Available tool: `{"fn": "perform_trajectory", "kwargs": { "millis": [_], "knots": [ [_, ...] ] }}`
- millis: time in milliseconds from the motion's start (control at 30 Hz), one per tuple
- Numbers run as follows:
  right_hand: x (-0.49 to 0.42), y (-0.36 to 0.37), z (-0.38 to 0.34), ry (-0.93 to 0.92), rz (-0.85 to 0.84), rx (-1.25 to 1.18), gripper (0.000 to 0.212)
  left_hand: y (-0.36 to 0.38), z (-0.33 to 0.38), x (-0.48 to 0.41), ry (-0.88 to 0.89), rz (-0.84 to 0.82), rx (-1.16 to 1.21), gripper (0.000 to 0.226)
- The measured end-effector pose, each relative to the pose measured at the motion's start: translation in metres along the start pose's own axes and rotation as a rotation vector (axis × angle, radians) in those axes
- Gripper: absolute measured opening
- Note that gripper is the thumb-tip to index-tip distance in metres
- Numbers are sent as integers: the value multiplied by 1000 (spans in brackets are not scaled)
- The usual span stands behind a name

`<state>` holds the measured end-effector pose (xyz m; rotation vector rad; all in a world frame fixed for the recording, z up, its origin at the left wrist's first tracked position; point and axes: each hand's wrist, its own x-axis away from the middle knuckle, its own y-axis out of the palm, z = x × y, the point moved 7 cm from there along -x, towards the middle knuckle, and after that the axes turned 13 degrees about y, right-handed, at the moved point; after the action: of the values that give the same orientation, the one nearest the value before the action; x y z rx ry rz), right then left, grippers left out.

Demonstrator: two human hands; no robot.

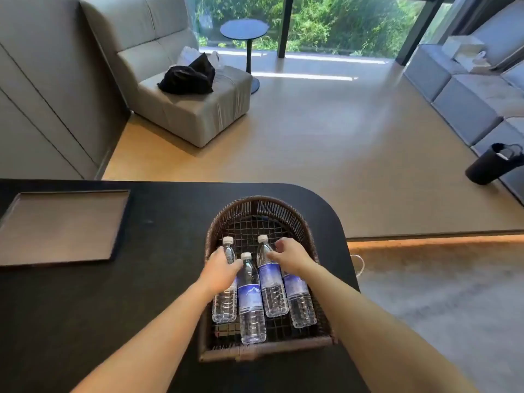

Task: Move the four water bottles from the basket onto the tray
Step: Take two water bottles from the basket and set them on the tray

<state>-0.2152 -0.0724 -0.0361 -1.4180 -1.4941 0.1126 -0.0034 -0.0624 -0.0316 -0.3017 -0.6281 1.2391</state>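
Several clear water bottles with blue labels and white caps lie side by side in a dark woven basket [256, 207] on the black table. My left hand [220, 269] rests over the leftmost bottle [225, 303], fingers curled around its upper part. My right hand [290, 255] covers the top of the rightmost bottle [299, 302], whose cap is hidden, and touches the bottle beside it [272, 290]. Another bottle [251, 304] lies between my hands. A brown square tray [61, 226] with a dark rim sits at the table's left, bare.
The black table [158, 279] has a rounded far right corner. Beyond it are a grey armchair [181, 109] with a black bag, a small round side table [244, 29], a grey sofa [476, 95] and a black bin [494, 164] on the floor.
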Motion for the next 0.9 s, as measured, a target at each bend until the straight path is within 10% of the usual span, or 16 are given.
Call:
{"fn": "perform_trajectory", "kwargs": {
  "millis": [367,900],
  "knots": [
    [-63,22,-1,63,-190,144,40,31,-35,-59,-279,-166,-242,91],
    [-56,24,5,0,-245,153,68,22,-14,-59,-130,-81,-544,56]
  ]
}}
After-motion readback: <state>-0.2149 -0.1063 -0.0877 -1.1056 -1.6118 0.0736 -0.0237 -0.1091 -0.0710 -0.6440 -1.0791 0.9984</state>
